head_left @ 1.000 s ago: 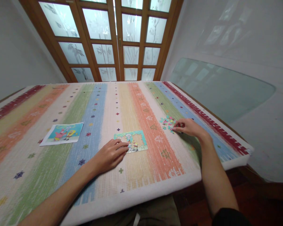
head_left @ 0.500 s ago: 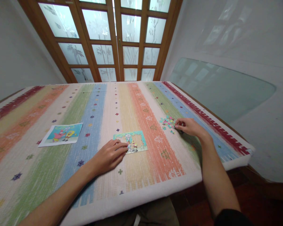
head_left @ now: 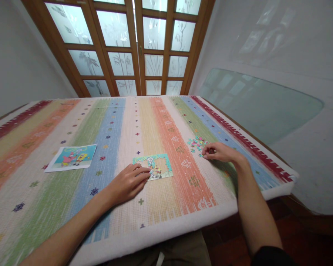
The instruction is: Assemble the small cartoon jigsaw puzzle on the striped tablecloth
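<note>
A partly filled jigsaw puzzle (head_left: 164,168) lies near the front of the table, with pieces around its border and a figure in the middle, and bare brown board between. My left hand (head_left: 133,181) rests flat at its left side, fingers stretched out over the lower left part. To the right is a loose pile of small puzzle pieces (head_left: 196,142) in teal, pink and yellow. My right hand (head_left: 218,152) is at the pile's near right edge, thumb and fingers drawn together. Whatever lies between those fingertips is hidden. A teal piece shows just beside them.
A printed cartoon picture (head_left: 75,158) on white paper lies at the left. A striped cloth (head_left: 122,129) covers the table, whose front edge (head_left: 166,229) runs close to my lap. Beyond the far end are wooden glazed doors (head_left: 140,70); a white wall stands at right.
My right hand has shifted slightly left and toward me along the pile's edge, its fingertips now lower. My left hand keeps its place on the puzzle.
</note>
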{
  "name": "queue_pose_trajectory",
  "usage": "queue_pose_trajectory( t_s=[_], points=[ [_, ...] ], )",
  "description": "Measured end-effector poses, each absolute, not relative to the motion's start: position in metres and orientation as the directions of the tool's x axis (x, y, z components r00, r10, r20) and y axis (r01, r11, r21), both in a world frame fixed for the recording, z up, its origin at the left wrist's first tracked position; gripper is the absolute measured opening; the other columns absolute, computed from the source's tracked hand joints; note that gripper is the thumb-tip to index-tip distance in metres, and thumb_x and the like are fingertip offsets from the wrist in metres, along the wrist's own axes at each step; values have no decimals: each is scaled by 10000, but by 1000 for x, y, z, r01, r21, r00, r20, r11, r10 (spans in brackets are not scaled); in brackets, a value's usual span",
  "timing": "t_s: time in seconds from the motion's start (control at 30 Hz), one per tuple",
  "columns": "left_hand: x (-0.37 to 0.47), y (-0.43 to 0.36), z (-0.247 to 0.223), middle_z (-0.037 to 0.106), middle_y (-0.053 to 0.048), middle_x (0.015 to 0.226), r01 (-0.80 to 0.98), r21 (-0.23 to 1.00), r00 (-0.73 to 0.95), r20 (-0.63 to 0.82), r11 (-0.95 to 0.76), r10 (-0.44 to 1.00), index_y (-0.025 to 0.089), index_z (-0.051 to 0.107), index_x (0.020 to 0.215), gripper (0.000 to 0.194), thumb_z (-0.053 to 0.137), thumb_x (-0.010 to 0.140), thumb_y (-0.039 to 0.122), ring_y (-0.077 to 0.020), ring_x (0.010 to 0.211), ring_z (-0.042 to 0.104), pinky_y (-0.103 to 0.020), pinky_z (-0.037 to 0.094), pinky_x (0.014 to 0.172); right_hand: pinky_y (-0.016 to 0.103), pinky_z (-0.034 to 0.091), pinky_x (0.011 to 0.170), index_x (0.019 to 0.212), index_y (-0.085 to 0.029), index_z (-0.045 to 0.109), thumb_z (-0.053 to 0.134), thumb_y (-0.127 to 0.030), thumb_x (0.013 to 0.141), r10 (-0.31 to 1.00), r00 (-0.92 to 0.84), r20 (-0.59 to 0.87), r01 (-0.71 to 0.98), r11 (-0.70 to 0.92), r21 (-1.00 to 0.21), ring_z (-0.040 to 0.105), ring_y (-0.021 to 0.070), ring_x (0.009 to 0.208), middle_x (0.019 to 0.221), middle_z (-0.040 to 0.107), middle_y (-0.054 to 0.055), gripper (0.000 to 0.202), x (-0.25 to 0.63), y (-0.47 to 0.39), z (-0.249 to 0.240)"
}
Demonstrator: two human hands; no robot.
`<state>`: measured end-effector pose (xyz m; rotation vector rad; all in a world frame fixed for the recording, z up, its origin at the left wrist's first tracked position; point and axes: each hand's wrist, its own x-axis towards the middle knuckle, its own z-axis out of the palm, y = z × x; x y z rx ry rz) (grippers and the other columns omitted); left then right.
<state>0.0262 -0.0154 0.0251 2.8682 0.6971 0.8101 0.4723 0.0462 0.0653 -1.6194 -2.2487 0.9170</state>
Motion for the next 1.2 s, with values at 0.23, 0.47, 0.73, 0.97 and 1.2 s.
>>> queue_pose_trajectory(
  t_s=[0.23,0.47,0.73,0.97,1.2],
  points=[
    [26,-15,26,738,-85,1220,402,191,760,477,-896,442,208,681,1204,256,500,1031,155,-244,1047,648,-432,543,901,354,456,716,851,-229,785,681,-492,805,920,-386,-67,768,280,-575,583,206,725,832,696,61,286,469,45,68],
    [27,-15,25,737,-83,1216,403,189,757,481,-896,442,215,680,1207,261,497,1032,154,-241,1046,644,-424,539,899,323,440,671,822,-215,743,776,-502,708,930,-346,-122,798,224,-559,554,188,700,759,643,30,310,465,44,66],
    [27,-15,25,737,-72,1208,402,155,757,498,-902,423,211,661,1199,240,489,1040,162,-242,1024,639,-417,532,881,314,423,633,816,-215,707,763,-495,704,939,-322,-124,799,199,-568,536,176,657,712,620,16,307,462,45,64],
    [27,-15,24,736,-75,1212,403,162,758,492,-901,428,213,664,1207,249,499,1030,155,-238,1025,640,-417,532,889,319,422,627,763,-209,631,762,-468,695,927,-351,-129,761,202,-617,526,170,645,694,609,11,298,459,45,64],
    [28,-15,26,741,-81,1198,396,175,760,488,-902,428,206,672,1191,237,502,1033,156,-236,1012,642,-409,520,891,312,474,659,889,-211,704,720,-494,833,869,-483,-107,601,240,-763,627,174,703,778,720,47,289,418,40,68]
  ],
)
